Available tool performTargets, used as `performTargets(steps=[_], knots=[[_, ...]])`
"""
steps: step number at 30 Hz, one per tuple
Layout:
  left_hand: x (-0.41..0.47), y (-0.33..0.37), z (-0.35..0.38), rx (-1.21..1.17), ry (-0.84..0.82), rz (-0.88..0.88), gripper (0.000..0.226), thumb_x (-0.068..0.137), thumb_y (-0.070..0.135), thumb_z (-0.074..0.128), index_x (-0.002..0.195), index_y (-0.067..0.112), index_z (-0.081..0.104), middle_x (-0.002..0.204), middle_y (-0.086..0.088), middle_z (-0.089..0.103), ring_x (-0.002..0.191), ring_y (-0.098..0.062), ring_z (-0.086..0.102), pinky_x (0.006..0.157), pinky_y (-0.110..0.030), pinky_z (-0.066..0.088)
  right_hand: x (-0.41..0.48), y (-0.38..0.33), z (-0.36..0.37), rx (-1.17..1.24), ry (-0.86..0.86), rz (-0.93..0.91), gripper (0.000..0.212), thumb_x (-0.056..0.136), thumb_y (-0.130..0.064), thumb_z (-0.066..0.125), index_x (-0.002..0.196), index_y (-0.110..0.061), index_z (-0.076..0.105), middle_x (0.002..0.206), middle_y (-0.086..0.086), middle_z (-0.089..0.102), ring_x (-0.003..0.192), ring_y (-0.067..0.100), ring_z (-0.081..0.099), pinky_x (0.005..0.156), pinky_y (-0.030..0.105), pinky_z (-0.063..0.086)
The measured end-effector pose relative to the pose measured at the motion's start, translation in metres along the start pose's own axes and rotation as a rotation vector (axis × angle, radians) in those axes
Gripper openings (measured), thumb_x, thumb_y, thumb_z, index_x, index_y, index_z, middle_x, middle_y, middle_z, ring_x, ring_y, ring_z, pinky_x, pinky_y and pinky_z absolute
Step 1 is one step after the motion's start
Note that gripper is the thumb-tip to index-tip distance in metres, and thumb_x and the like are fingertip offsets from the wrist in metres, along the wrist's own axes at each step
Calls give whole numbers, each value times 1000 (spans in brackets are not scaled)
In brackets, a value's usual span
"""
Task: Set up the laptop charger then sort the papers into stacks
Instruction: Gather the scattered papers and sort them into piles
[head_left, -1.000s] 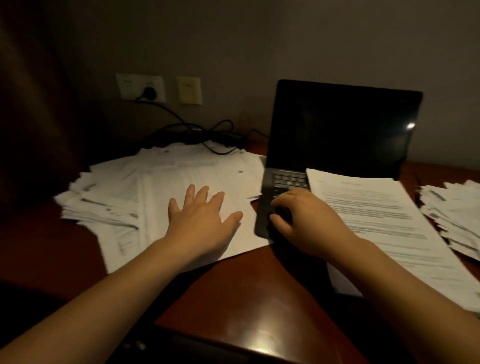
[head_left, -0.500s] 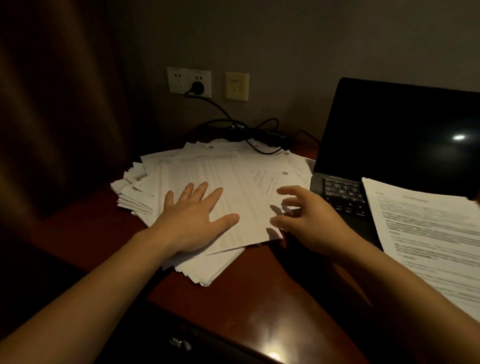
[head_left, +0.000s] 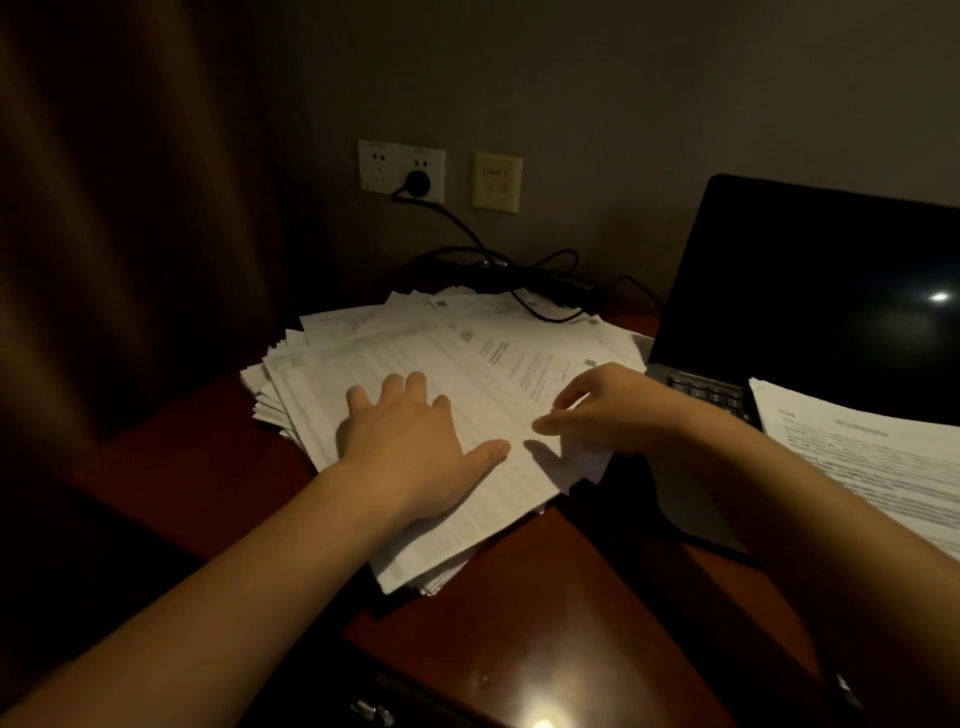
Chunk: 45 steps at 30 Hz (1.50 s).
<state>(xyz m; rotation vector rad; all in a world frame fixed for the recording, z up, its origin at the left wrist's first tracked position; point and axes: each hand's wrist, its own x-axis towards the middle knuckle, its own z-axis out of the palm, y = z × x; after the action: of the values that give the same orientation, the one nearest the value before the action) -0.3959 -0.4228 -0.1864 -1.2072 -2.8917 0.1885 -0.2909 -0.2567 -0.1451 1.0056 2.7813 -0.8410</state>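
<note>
Papers (head_left: 483, 358) lie piled at the desk's (head_left: 545, 603) 10 o'clock. Your left hand (head_left: 405, 441) presses flat on them, fingers straight; your right hand (head_left: 613, 410) pinches their 3 o'clock edge. Laptop (head_left: 805, 291) at 2 o'clock, charger cable (head_left: 452, 218) plugged in at 12.

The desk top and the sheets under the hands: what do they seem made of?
The desk top looks like reddish-brown wood or veneer under glossy varnish: a lamp glint mirrors near its front edge. The sheets look like thin matt white printed paper: their edges fan out loosely.
</note>
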Motion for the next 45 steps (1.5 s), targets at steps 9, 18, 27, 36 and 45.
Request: performTargets(steps=[9, 18, 27, 36, 45], knots=[[21, 10, 2, -51, -2, -48, 93, 88, 82, 8, 155, 19, 26, 158, -15, 29, 140, -36, 30, 108, -54, 22, 52, -15, -12, -152, 38, 8, 33, 88, -30, 76, 107, -5, 67, 99, 11, 67, 98, 27, 67, 77, 32, 54], [38, -5, 15, -242, -26, 26, 75, 94, 73, 20, 157, 34, 9, 168, 0, 5, 153, -28, 0, 118, -64, 2, 91, 6, -20, -116, 85, -27, 27, 88, -36, 75, 99, -14, 63, 98, 4, 63, 77, 12, 56, 60, 23, 47], [23, -18, 15, -379, -3, 140, 55, 100, 50, 35, 152, 37, 21, 164, 7, 14, 153, -20, 1, 120, -60, -2, -6, 15, 7, 524, -117, -2, 66, 83, -15, 81, 136, -28, 45, 91, 4, 68, 69, 13, 75, 58, 22, 58], [-10, -18, 18, -437, 155, 282, 42, 104, 46, 37, 146, 45, 40, 164, 13, 18, 152, -11, 7, 122, -40, 5, -37, 20, 16, 593, -108, -2, 82, 79, -6, 83, 145, -33, 41, 108, 7, 69, 85, 27, 75, 63, 31, 61], [-44, -1, 27, -512, 11, 410, 65, 95, 66, 42, 154, 44, 26, 162, 27, 10, 148, 7, -4, 121, -27, -11, -52, 40, 43, 616, -24, -27, 109, 79, -5, 83, 152, -53, 17, 110, 9, 71, 84, 21, 76, 73, 37, 64]])
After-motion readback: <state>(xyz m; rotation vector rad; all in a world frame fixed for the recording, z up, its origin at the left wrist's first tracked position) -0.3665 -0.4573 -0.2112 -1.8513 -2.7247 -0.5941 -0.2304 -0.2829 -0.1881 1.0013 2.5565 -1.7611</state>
